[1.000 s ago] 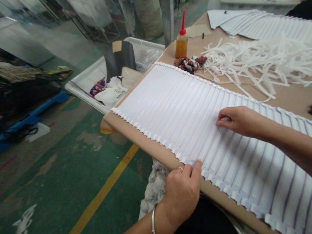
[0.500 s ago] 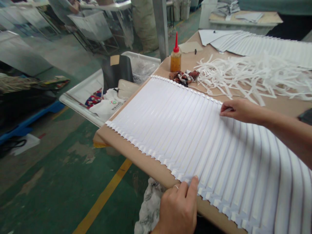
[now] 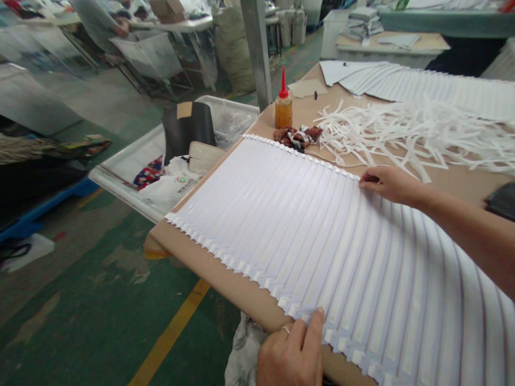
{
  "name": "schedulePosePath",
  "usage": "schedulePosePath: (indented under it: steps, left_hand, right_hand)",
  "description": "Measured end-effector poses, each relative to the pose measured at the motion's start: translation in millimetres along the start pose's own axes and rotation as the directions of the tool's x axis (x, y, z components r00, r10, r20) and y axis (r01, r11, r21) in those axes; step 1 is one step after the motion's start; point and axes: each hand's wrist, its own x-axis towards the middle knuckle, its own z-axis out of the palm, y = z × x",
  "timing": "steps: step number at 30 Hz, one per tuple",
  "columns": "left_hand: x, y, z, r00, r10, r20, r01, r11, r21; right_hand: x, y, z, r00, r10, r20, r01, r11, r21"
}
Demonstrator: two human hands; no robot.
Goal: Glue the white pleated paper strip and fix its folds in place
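Note:
Overlapping white strips point(image 3: 257, 209) lie in a long slanted row on the brown-covered table point(image 3: 225, 279). At the near edge of the row is my left hand point(image 3: 292, 351), a ring on one finger, its fingertips closed on the end of a white strip. Across the row, my right hand point(image 3: 380, 183) pinches the far end of a white strip between thumb and fingers. Beyond the row is a tangle of thin white ribbons point(image 3: 402, 128). Next to it are a crumpled patterned cloth point(image 3: 298, 138) and a bottle with a red nozzle point(image 3: 284, 110).
A white cart point(image 3: 120, 195) holding bags and a black curved piece point(image 3: 189, 126) stands against the table's left side. A metal post point(image 3: 257, 59) rises behind the table. More white sheets point(image 3: 434, 86) are fanned out at the back. A person point(image 3: 98, 24) is at the upper left.
The view has shifted slightly, so the table and its contents appear a little lower and further left. Both hands keep nearly the same places on the strips.

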Motion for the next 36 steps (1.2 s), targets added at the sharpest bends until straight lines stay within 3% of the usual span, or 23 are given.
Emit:
schedulePosePath:
  steps: [7, 22, 28, 36]
  left_hand:
    - [-6, -1, 4.5, 1.0, -0.002, -0.007, 0.002, 1.0, 0.019]
    - [-5, -3, 8.4, 0.999, 0.019, -0.028, -0.018, 0.999, 0.039]
    - [-8, -1, 8.6, 0.999, -0.003, -0.054, 0.006, 0.998, 0.056]
    - [-6, -6, 2.3, 0.99, 0.046, -0.135, -0.043, 0.999, 0.028]
  right_hand:
    - [3, 2, 7, 0.997, 0.012, -0.076, -0.013, 1.0, -0.014]
    - [6, -2, 9, 0.995, 0.059, -0.084, -0.07, 0.99, -0.123]
    - [10, 19, -11, 0.924, 0.219, -0.314, -0.269, 0.955, -0.126]
    - [49, 31, 7, 0.861, 0.366, -0.354, -0.388, 0.922, 0.01]
